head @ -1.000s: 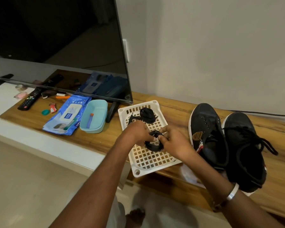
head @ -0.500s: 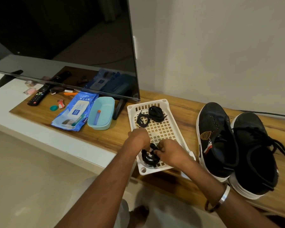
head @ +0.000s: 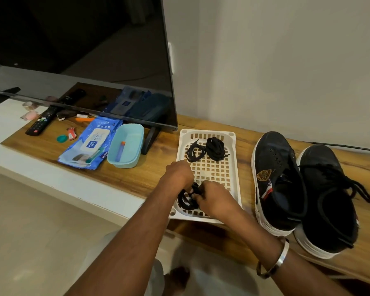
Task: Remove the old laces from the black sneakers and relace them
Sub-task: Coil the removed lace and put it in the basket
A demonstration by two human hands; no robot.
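Two black sneakers [head: 303,189] on the wooden tabletop [head: 137,171], right of a white basket [head: 235,167].
Left hand [head: 178,173] and right hand [head: 214,197] both pinch a coiled black lace [head: 185,200] at the basket's near end; two more lace bundles [head: 207,148] lie at its far end.

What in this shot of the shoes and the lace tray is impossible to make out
- Left hand fingertips, head view: curled under behind the knuckles, so its grip is hidden.
- Lace bundle in the white tray, head view: partly covered by the right hand; its ends are unseen.
- Small print on the wipes pack, head view: too small to read.
- Right sneaker: its inner side is hidden by the left sneaker.
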